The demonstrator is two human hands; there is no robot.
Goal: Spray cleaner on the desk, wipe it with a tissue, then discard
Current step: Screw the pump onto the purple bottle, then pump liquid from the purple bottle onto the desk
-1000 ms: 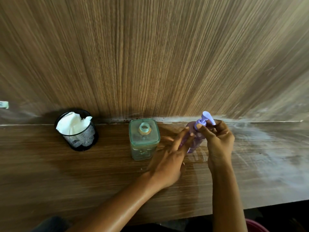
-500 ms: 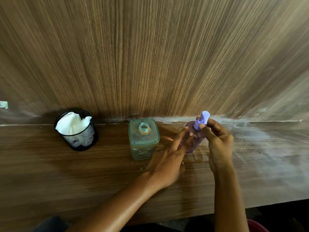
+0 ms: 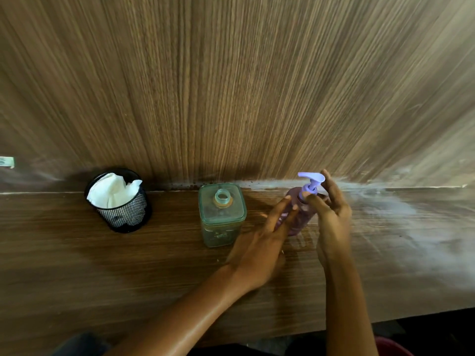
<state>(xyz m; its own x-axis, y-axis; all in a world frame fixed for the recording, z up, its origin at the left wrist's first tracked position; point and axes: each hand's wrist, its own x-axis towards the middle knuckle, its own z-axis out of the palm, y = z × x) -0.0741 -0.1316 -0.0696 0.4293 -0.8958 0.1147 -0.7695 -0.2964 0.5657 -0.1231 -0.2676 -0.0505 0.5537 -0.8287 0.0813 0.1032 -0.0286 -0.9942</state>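
Observation:
A purple pump bottle (image 3: 298, 217) of cleaner stands on the wooden desk (image 3: 77, 265) near the back wall, right of centre. My left hand (image 3: 259, 247) steadies its body from the left with the fingers laid against it. My right hand (image 3: 331, 214) wraps the bottle's neck just under the lilac pump head (image 3: 311, 179), whose spout points left. White tissues (image 3: 110, 191) stick out of a black mesh cup (image 3: 126, 214) at the back left.
A square green glass jar (image 3: 221, 217) with a round open neck stands just left of my left hand. A wood-grain wall rises behind the desk. The desk's right part shows a whitish smear (image 3: 411, 222). A red bin rim (image 3: 393, 348) shows below the desk edge.
The pump head has turned: its spout pointed right a second ago and now points left. My right hand's fingers shifted around the neck. The left hand stayed on the bottle.

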